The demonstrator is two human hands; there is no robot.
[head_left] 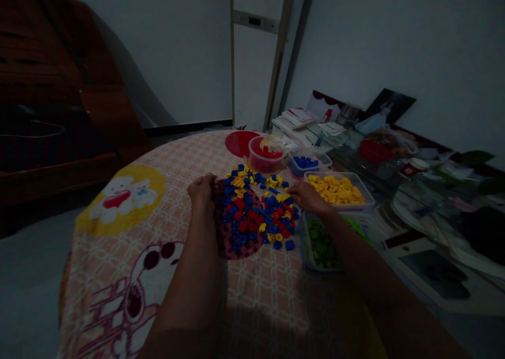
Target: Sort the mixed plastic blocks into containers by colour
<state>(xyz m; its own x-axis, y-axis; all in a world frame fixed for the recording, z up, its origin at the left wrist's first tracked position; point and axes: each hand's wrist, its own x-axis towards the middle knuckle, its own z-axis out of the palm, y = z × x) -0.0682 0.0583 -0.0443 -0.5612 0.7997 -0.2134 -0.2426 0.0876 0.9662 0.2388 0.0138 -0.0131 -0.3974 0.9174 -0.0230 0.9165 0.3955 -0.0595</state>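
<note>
A loose pile of small toy building bricks (252, 217), in blue, red and yellow, lies on the cloth in front of me. At the pile's left edge is my left hand (201, 189), its fingers curled in; whatever they hold, if anything, is hidden. My right hand (306, 196) is at the pile's right side, its fingers pinched together close to some yellow bricks (282, 196). What sits in that pinch is too small and dark to tell. Just right of this hand stands a clear tub of yellow bricks (335, 189). My right forearm passes over a tub of green bricks (321, 243).
Behind the pile stand a round tub of red pieces (268, 153) and a tub of blue bricks (306, 161), near a red lid (240, 143). A patterned tablecloth (268, 296) covers the round table. A cluttered glass table (355, 156) adjoins on the right.
</note>
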